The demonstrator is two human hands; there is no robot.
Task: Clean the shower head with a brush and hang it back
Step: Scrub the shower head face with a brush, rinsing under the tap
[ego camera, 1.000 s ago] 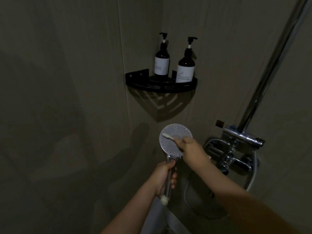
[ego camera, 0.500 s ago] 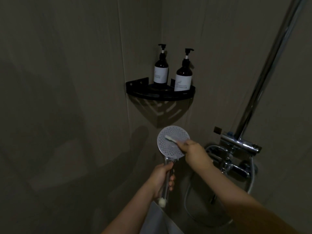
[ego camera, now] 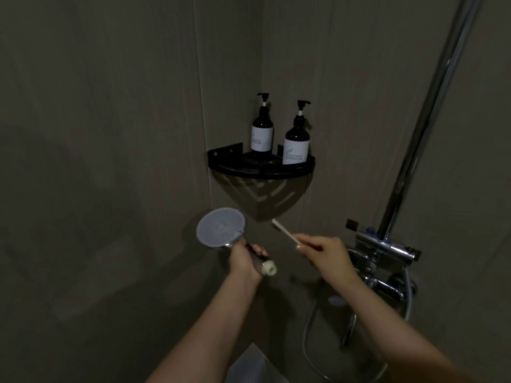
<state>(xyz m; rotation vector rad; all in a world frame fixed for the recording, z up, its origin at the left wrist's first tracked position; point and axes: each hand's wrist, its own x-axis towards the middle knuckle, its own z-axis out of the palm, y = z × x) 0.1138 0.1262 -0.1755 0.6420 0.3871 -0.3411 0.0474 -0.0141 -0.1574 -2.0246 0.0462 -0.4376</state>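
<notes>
A round grey shower head point(ego camera: 220, 227) tilts up and to the left, its handle gripped by my left hand point(ego camera: 244, 259). The handle's white end cap point(ego camera: 269, 268) points down to the right. My right hand point(ego camera: 323, 254) holds a white toothbrush-like brush point(ego camera: 284, 231), bristle end up and left. The brush is apart from the shower head, to its right, with a gap between them.
A black corner shelf point(ego camera: 261, 168) carries two dark pump bottles point(ego camera: 262, 131) point(ego camera: 297, 142). At the right a chrome riser pipe point(ego camera: 420, 128) rises from the mixer valve point(ego camera: 387, 250). A hose point(ego camera: 307, 335) loops below. Dim tiled walls stand on both sides.
The brush has lifted off the shower head's face and moved right. My left hand has swung the head to the left and tilted it. The view has tilted up.
</notes>
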